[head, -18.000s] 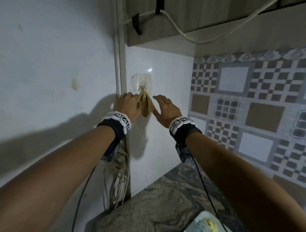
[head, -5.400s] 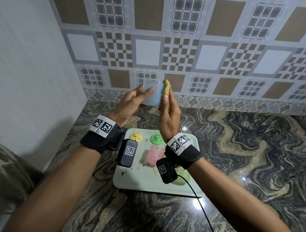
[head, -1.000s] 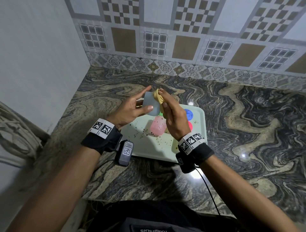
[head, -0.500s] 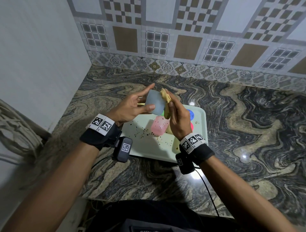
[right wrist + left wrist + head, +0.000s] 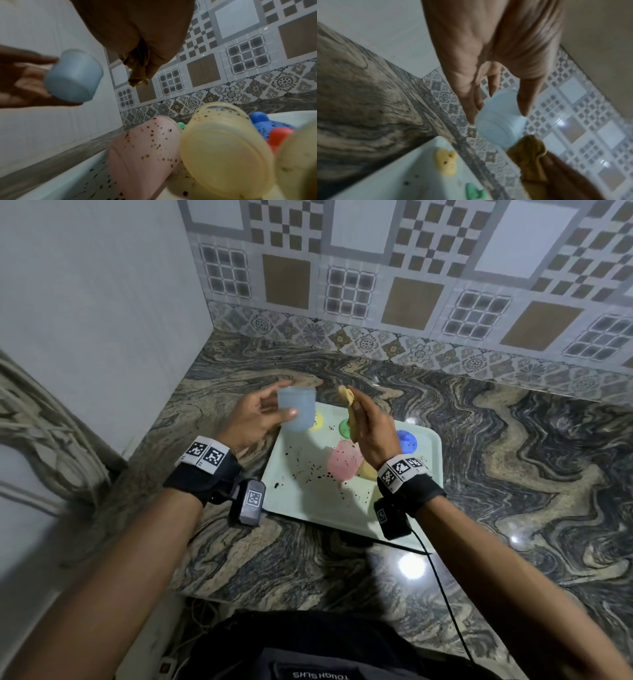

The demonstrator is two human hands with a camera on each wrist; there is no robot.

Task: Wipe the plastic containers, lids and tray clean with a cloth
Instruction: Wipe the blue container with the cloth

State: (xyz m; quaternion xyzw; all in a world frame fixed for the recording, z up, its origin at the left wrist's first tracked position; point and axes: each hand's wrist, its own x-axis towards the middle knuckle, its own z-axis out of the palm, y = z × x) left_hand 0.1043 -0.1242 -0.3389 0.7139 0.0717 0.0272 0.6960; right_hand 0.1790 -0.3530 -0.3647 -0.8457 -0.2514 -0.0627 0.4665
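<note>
My left hand [image 5: 260,414] holds a pale blue plastic container [image 5: 296,408] between thumb and fingers, above the tray's far left corner. The same container [image 5: 500,122] fills the middle of the left wrist view. My right hand [image 5: 368,426] pinches a yellow-brown cloth [image 5: 347,400], a short gap to the right of the container. Below lies the pale green tray [image 5: 308,498], strewn with dark specks. On it are a speckled pink container [image 5: 343,464], a yellow container [image 5: 221,142], and yellow [image 5: 317,421], green [image 5: 343,426], blue [image 5: 407,441] and red [image 5: 278,135] lids.
The tray sits on a swirled marble counter [image 5: 513,474] in a corner, with a plain white wall [image 5: 96,320] at left and a patterned tile wall [image 5: 411,278] behind. Cables [image 5: 41,419] hang at far left. The counter's front edge is close to my body.
My hands have drawn apart: the cloth has come off the blue container, which my left hand has moved to the left and turned more upright.
</note>
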